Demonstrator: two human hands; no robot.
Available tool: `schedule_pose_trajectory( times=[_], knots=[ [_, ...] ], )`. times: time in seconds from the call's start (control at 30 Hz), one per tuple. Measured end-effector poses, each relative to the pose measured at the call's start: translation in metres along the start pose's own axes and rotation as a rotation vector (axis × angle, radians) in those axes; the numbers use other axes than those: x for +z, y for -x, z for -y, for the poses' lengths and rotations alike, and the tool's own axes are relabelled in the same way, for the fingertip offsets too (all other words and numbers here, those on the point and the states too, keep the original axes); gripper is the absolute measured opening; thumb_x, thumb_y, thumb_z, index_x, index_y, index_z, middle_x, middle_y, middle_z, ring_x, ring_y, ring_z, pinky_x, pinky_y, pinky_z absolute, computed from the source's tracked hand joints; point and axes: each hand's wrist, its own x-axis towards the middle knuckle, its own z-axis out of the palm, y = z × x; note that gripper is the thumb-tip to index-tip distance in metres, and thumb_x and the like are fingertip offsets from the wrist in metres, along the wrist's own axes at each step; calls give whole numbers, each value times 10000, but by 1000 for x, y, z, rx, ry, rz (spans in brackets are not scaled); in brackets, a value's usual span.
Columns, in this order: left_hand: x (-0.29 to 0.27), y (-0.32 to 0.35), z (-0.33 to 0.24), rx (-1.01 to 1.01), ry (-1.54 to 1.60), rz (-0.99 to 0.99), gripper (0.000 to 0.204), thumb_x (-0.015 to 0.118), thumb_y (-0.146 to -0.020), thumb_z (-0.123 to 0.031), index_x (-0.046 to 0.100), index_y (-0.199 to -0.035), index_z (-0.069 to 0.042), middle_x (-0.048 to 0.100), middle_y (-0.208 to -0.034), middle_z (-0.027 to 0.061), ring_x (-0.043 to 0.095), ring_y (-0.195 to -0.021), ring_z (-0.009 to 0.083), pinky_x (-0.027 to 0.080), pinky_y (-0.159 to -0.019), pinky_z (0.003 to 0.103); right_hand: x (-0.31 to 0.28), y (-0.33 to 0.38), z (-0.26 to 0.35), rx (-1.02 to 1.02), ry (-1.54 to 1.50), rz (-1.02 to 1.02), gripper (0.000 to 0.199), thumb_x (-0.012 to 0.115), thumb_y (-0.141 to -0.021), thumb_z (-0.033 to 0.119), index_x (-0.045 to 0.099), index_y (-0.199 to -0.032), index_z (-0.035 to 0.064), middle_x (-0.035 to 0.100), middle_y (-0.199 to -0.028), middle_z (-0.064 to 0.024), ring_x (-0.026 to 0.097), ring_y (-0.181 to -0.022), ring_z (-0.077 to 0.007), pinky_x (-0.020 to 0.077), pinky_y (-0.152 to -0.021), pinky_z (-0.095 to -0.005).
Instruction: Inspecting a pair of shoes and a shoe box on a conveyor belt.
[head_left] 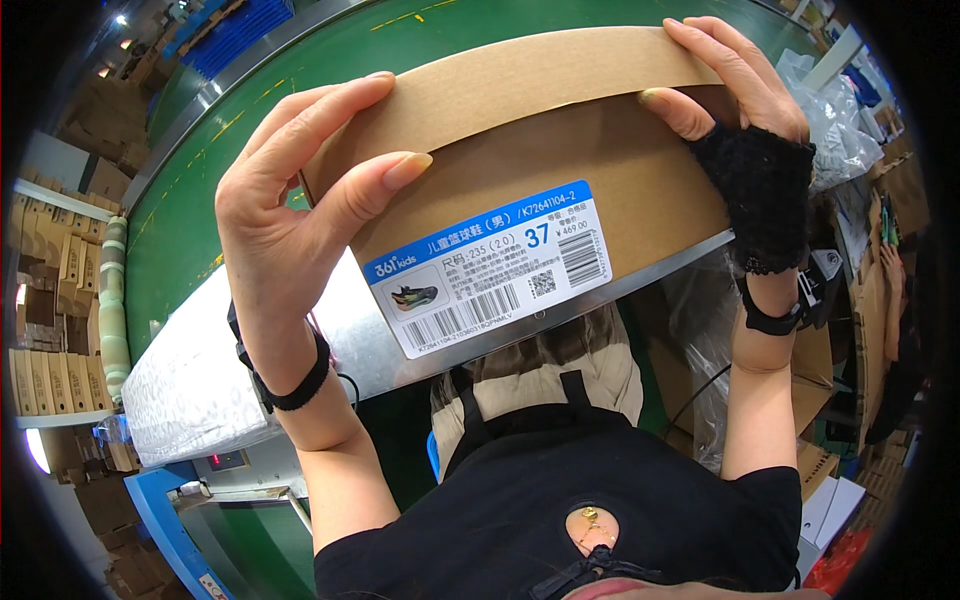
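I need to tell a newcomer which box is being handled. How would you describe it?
Above the green conveyor belt, find the brown cardboard box gripped by the left hand and right hand. Only it carries a blue-and-white label facing the camera.

Brown cardboard shoe box (560, 150), lid closed, held level and lengthwise above a green conveyor, blue-and-white barcode label (490, 268) on its near end panel
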Motion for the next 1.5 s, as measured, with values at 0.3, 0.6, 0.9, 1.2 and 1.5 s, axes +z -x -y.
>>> schedule_pose_trajectory(
  times=[0.3,0.6,0.9,1.2,1.5],
  knots=[
    [-3,4,-4,1,-38,60,439,774,-694,-202,656,-1074,-18,629,-1076,89,587,-983,175,467,-856,285,1,6,2,5,-11,-21,436,731,-746,256,616,-1133,92,585,-1161,-75,590,-994,-223,487,-830,-300],
    [32,20,35,166,-105,0,423,821,-632,-186,676,-1003,-44,656,-1013,102,640,-863,196,530,-733,286,19,18,-9,-158,225,-113,445,747,-670,375,657,-996,86,629,-1005,-75,625,-838,-269,511,-732,-339],
    [35,-30,74,-198,162,32,501,794,-693,-259,623,-1072,20,622,-988,101,625,-844,197,520,-724,278,63,-35,-18,-18,161,-31,380,679,-753,374,633,-998,86,620,-998,-42,612,-856,-280,493,-735,-340],
    [71,-41,94,-285,480,-131,671,693,-773,-192,372,-1340,-31,416,-1310,131,482,-1142,237,434,-938,323,104,-47,-60,1,122,-117,426,683,-723,427,650,-962,75,619,-932,-46,614,-832,-264,496,-739,-347],
    [89,-39,99,-315,829,-355,542,547,-770,-63,423,-1297,-49,479,-1217,83,500,-1066,166,412,-941,285,111,-52,-50,180,-28,-3,408,721,-721,325,644,-1017,55,613,-1034,-76,614,-884,-256,490,-786,-327]
  ],
)
